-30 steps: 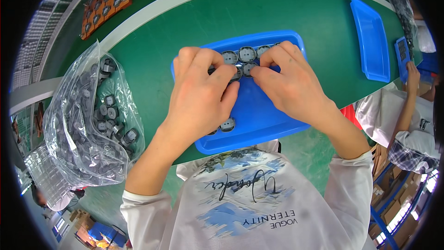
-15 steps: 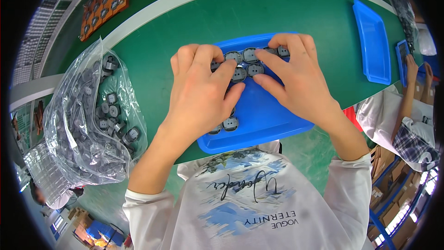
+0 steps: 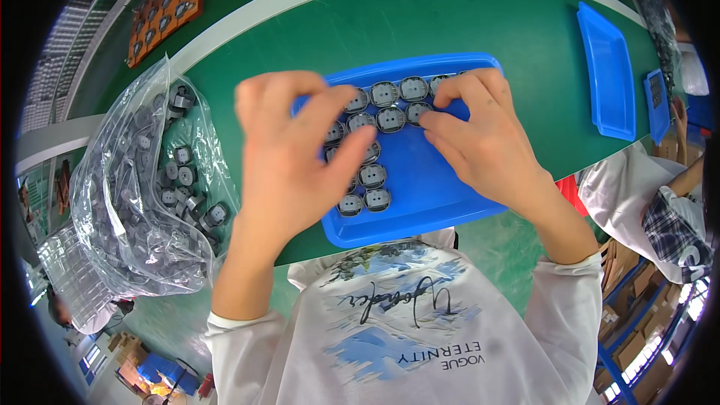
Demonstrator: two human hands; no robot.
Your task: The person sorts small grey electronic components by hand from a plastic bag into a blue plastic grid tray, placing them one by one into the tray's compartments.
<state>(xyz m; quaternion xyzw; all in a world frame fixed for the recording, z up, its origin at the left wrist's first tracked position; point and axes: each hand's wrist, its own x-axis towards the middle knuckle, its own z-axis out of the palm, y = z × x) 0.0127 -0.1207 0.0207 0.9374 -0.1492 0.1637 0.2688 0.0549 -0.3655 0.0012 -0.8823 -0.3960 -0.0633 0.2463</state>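
Note:
Rows of round grey plastic parts [image 3: 390,118], each with small holes in its face, lie in a blue tray [image 3: 450,214] along its far and left sides. My left hand [image 3: 289,142], slightly blurred, hovers over the tray's left edge, thumb and index finger spread with nothing between them. Its fingers cover some of the left-hand parts. At the far right of the rows, the bent fingertips of my right hand [image 3: 480,131] close on the right edge of one round grey part [image 3: 418,112]. That hand hides the tray's far right corner.
A clear plastic bag [image 3: 142,202] full of similar parts lies open left of the tray on the green table [image 3: 300,34]. An orange board [image 3: 166,11] with parts stands far left. Another blue tray [image 3: 609,75] lies at right, near a co-worker's hand [image 3: 679,124].
My left hand has lifted off the parts and moved left, uncovering more of the left rows. My right hand's fingers have drawn closer together at the end of the second row.

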